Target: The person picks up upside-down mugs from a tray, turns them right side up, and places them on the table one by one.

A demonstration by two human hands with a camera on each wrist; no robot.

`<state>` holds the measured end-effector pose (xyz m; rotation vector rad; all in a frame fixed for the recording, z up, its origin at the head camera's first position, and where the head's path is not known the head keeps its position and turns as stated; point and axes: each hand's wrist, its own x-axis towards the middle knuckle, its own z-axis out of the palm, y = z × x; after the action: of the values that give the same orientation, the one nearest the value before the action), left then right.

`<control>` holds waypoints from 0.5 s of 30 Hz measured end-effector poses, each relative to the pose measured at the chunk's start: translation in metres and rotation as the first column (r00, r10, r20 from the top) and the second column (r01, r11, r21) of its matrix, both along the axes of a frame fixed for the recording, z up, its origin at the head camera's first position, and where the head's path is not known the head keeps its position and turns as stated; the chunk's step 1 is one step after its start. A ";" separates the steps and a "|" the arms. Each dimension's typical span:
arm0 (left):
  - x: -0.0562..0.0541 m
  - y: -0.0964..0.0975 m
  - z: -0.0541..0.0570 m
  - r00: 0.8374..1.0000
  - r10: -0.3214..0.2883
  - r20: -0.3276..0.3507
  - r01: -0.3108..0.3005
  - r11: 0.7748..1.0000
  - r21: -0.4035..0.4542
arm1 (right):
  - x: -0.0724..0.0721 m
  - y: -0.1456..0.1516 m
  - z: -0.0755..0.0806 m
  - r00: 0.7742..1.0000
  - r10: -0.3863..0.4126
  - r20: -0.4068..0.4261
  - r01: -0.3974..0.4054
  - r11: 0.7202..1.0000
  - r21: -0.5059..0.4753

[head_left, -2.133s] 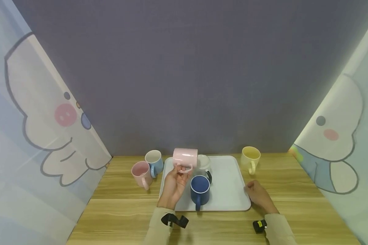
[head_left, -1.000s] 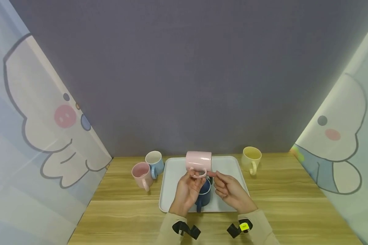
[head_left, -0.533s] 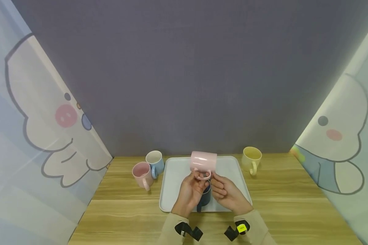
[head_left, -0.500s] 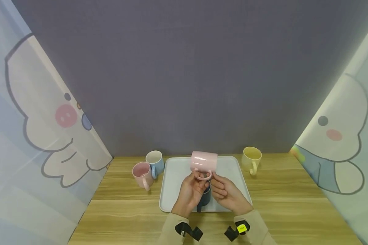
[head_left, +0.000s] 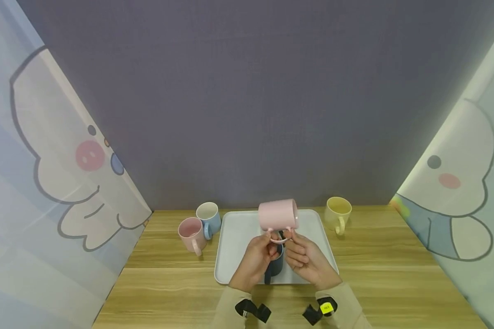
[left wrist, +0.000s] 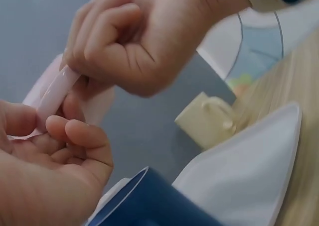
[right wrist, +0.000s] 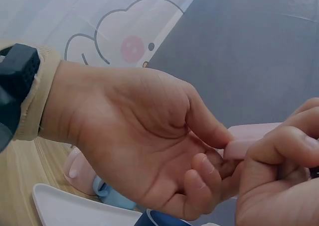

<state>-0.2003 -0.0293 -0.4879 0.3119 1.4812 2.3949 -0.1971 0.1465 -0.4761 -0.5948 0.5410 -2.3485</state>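
Observation:
Above the white tray (head_left: 234, 256), a pink mug (head_left: 277, 215) is held on its side, handle toward the person. My left hand (head_left: 253, 260) pinches the left part of its handle; my right hand (head_left: 308, 258) grips the handle's right part. In the left wrist view the pale pink handle (left wrist: 57, 91) runs between the fingers of both hands. A dark blue mug (head_left: 276, 267) stands on the tray below, partly covered by the hands. Behind it, another mug with a black handle is mostly hidden by the pink mug and fingers.
Left of the tray, a second pink mug (head_left: 192, 234) and a light blue mug (head_left: 208, 216) stand close together on the wooden table (head_left: 169, 288). A yellow mug (head_left: 338, 213) stands off the tray's right back corner. A grey wall (head_left: 247, 114) rises behind.
The left hand has carried the pink mug rightward over the tray. My right hand has left the tray's right edge and taken hold of the handle. Most recently the mug's right end has tipped up slightly.

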 end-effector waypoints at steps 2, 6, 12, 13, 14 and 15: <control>0.000 -0.001 0.002 0.999 0.027 -0.028 -0.030 0.995 -0.090 | 0.001 -0.001 0.002 1.000 -0.011 -0.012 0.010 1.000 -0.026; 0.001 -0.004 0.005 0.990 0.091 -0.105 -0.118 0.951 -0.288 | 0.003 -0.001 0.003 0.999 -0.021 -0.044 0.018 0.998 -0.062; -0.002 -0.019 0.005 0.958 0.217 -0.190 -0.278 0.871 -0.406 | 0.006 0.007 0.000 0.983 -0.117 -0.139 0.120 0.993 0.015; -0.003 -0.025 0.004 0.946 0.255 -0.201 -0.318 0.854 -0.411 | 0.006 0.009 0.000 0.977 -0.136 -0.161 0.143 0.989 0.030; -0.004 -0.030 0.005 0.932 0.295 -0.212 -0.359 0.833 -0.421 | 0.007 0.013 -0.001 0.971 -0.154 -0.184 0.164 0.985 0.044; -0.006 -0.037 0.004 0.911 0.341 -0.232 -0.410 0.802 -0.435 | 0.007 0.017 -0.002 0.964 -0.169 -0.205 0.184 0.981 0.055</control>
<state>-0.2060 -0.0664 -0.4844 0.0711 2.3251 2.2012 -0.1903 0.1631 -0.4781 -0.7815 0.7972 -2.4368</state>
